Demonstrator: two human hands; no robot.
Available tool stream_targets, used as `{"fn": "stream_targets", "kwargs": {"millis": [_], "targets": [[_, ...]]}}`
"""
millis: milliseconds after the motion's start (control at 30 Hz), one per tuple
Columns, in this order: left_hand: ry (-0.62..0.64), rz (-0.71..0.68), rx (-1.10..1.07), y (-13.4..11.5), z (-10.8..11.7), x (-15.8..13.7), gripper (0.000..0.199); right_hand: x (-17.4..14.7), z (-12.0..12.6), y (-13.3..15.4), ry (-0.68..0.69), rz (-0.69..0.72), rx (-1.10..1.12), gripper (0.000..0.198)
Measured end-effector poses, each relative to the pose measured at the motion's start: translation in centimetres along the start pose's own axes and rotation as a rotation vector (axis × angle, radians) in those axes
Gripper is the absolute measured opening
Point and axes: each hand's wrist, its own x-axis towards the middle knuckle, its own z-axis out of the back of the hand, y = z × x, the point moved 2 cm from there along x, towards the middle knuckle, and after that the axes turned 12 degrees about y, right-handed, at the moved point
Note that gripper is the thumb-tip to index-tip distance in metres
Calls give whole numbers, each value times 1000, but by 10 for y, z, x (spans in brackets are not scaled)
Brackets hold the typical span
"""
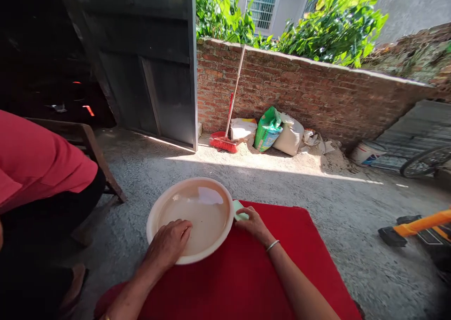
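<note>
A wide, pale peach basin [207,255] with clear water in it stands on a red cloth-covered table [268,263]. My left hand [172,238] reaches over its near rim, fingers curled closed; whatever they may hold is hidden beneath the hand. Just outside the basin's right rim, my right hand [254,223], with a silvery bangle on the wrist, closes its thumb and fingers on a pale green block [238,208]. The block has rounded corners, is partly covered by the fingers, and lies near the table's far edge.
At left a person in a red top [45,155] sits on a wooden chair [93,146]. A dark door [155,75] stands behind. Along the brick wall [303,85] are a red broom [223,144], a green sack [269,129] and a white sack [289,134]. An orange-and-black frame [416,223] is at right.
</note>
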Motion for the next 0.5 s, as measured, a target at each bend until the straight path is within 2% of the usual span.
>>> {"fn": "stream_targets", "kwargs": {"millis": [133,200,267,367,433,500], "targets": [[2,-10,2,1,-1,2,29,-41,85,-62,-235,-142,-13,43],[2,-14,-1,2,-4,3,30,-63,127,-104,-401,-288,-62,51],[-2,-26,-1,5,-8,5,31,-80,153,-142,-531,-474,-123,57],[-9,-49,-1,9,-15,10,32,-86,159,-172,-540,-624,-153,62],[-15,-52,-8,11,-17,10,32,-81,147,-172,-489,-574,-146,60],[-16,-52,-16,11,-17,9,33,-74,136,-163,-432,-444,-132,56]]}}
